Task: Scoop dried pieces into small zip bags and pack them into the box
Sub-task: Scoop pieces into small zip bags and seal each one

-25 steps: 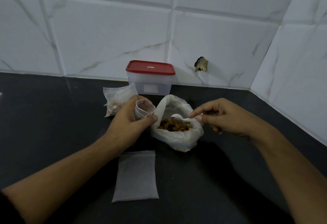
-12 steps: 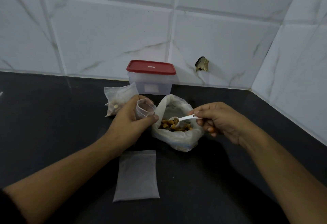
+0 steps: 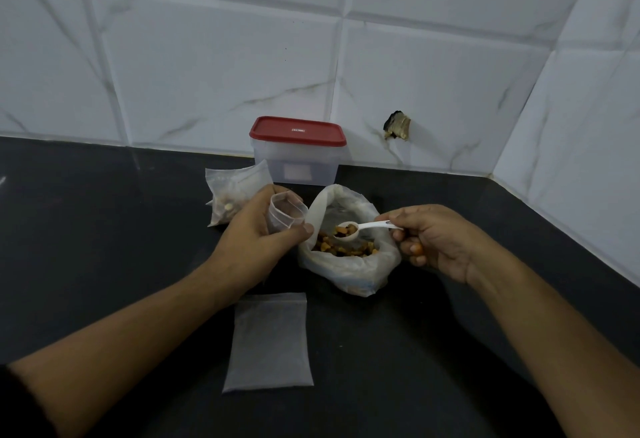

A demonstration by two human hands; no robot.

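On the dark surface (image 3: pixel 104 247), against the tiled wall (image 3: pixel 207 74): box (image 3: pixel 298 167), red lid (image 3: pixel 298 131) on, so packing not yet started; in front, bulk bag (image 3: pixel 353 271), rim rolled down so the dried pieces (image 3: pixel 343 250) are reachable; spare zip bag (image 3: pixel 270 340) lies flat nearest the person, likely queued for the next fill; filled zip bag (image 3: pixel 230 192) sits left of the box; left hand (image 3: pixel 256 233) curls round a small zip bag (image 3: pixel 285 211), mouth held open and up just beside the bulk bag, so the transfer is short; right hand (image 3: pixel 436 240) pinches the white spoon (image 3: pixel 360 228) by its handle, loaded, level, over the bulk bag
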